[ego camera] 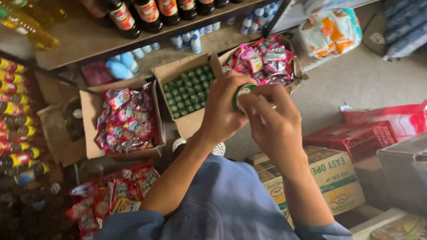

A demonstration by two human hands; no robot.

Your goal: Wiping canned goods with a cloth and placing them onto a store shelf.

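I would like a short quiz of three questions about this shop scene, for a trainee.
1. True or false: both hands grip the green-capped jar.
2. Which box holds more green-capped jars? A) the open carton ahead of the left hand B) the red basket
3. Fill in: the right hand is above a closed ___ carton.

Key: 1 true; 2 A; 3 cardboard.

Red-and-pink sachet packs (pixel 126 121) fill an open cardboard box (pixel 90 127) at left; beside it, a carton of green-capped bottles (pixel 189 90). Dark bottles with red-yellow labels (pixel 146 4) line the shelf, and a printed tan carton (pixel 329 177) sits lower right.
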